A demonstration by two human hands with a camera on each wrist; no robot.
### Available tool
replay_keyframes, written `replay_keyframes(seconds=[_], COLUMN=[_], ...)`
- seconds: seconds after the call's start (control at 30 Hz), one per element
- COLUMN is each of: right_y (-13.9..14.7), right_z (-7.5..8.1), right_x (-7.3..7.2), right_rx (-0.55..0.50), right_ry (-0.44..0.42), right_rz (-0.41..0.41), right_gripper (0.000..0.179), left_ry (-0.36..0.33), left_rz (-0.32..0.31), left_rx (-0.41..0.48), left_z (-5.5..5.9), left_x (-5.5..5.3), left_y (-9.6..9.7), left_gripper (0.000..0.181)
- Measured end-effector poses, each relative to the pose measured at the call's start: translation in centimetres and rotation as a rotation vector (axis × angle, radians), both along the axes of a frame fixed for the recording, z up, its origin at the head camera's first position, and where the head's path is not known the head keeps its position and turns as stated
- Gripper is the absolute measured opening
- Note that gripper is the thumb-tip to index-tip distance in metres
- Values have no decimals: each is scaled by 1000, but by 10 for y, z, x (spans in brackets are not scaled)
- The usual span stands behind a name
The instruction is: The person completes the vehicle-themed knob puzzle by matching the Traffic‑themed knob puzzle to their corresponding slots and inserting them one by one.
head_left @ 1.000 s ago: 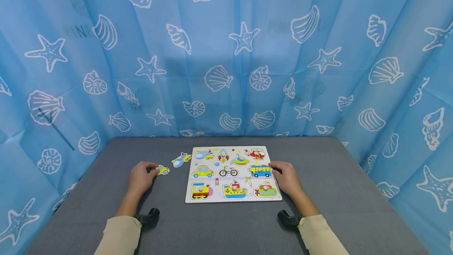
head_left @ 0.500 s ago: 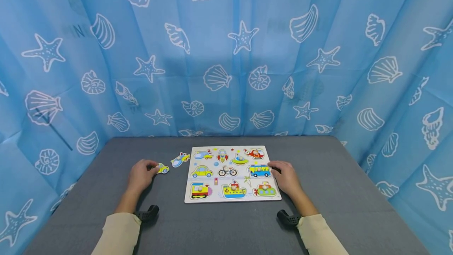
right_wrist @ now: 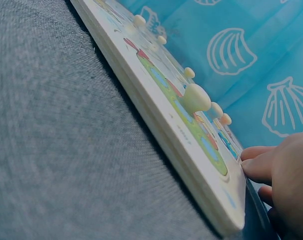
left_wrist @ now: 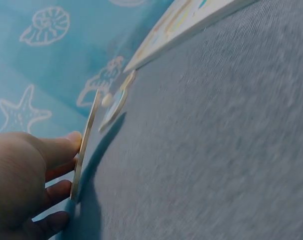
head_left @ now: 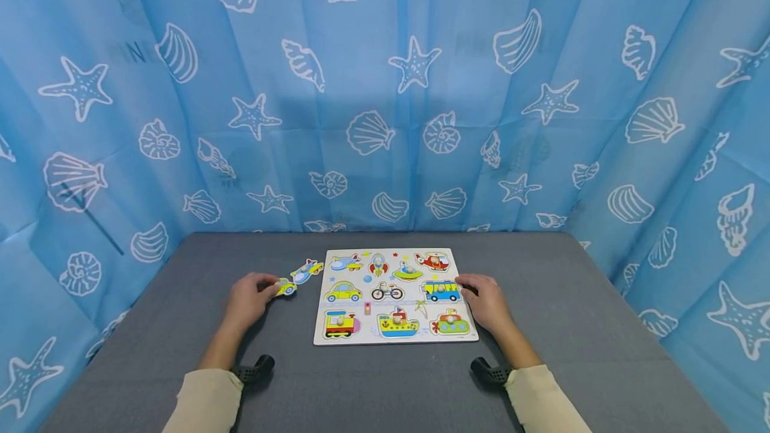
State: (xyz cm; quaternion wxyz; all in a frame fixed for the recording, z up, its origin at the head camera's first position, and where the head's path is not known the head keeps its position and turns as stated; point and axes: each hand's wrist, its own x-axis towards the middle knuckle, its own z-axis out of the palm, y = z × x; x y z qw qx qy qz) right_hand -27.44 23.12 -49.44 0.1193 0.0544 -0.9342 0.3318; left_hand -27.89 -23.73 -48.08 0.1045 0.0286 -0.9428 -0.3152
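My left hand point(head_left: 248, 299) pinches a yellow car puzzle piece point(head_left: 287, 287), its fingers covering the left part of it. In the left wrist view the car piece point(left_wrist: 85, 147) shows edge-on and tilted, raised off the cloth with a shadow below. Just beyond it lies an airplane puzzle piece point(head_left: 307, 271) with a small knob. The wooden puzzle board point(head_left: 368, 341) lies flat in the middle; its car and airplane places show only printed pictures. My right hand point(head_left: 490, 303) rests its fingertips on the board's right edge, beside the bus piece point(head_left: 441, 291).
Other knobbed pieces sit in the board, among them a train point(head_left: 341, 324), a boat point(head_left: 398, 323) and a submarine point(head_left: 450, 322). Grey cloth point(head_left: 373, 386) covers the table. A blue shell-patterned curtain point(head_left: 385, 166) stands behind and at both sides.
My left hand has moved a little right with the car piece, which is now close beside the airplane piece. The right hand and the board have stayed in place.
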Motion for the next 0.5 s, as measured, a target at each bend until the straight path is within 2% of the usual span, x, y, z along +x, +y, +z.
replay_keyframes(seconds=[0.27,0.5], right_y=[0,1], right_z=[-2,-4], right_x=[0,-1], right_rx=[-2,-3], right_ry=[18,39], right_rz=[4,-1], right_gripper=[29,28], left_ry=[49,45], left_rz=[-60,-94], left_rx=[8,2], left_z=[5,2], left_x=[1,0], left_y=[19,34], left_gripper=[18,15])
